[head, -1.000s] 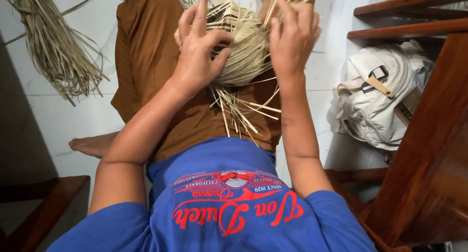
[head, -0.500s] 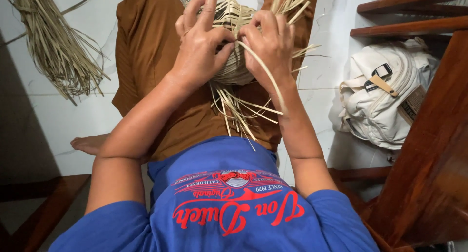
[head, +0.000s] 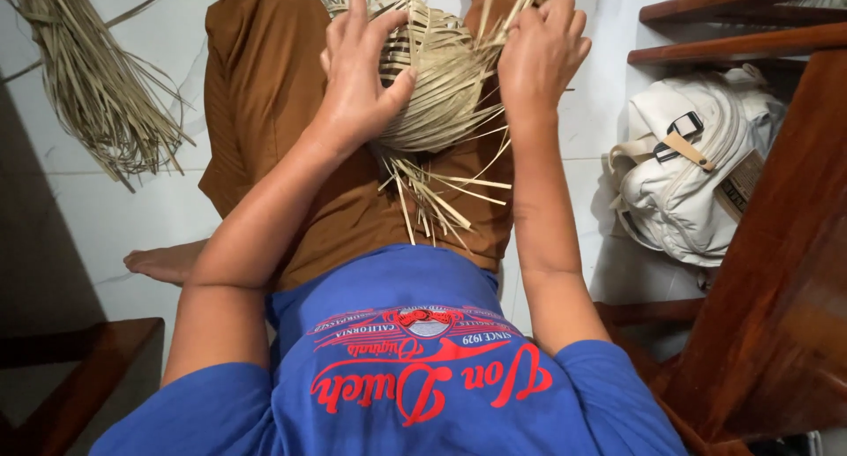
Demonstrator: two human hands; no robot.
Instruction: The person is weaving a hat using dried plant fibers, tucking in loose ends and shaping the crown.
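A half-woven round basket (head: 441, 94) of pale straw strips rests on my lap, over brown trousers (head: 273, 94). My left hand (head: 357, 68) clasps its left side, fingers spread over the weave and thumb pressed against it. My right hand (head: 540, 55) grips the loose upright strips at the basket's right rim. Loose strip ends (head: 432, 200) hang down from under the basket toward my blue shirt.
A bundle of dry straw strips (head: 88, 77) lies on the white tiled floor at the upper left. A white bag (head: 688, 174) with a buckle strap sits at the right beside dark wooden furniture (head: 776, 244). My bare foot (head: 163, 262) shows at the left.
The basket has turned in my hands and more of its woven side now shows. My right hand has shifted to the right rim, gathering the upright strips.
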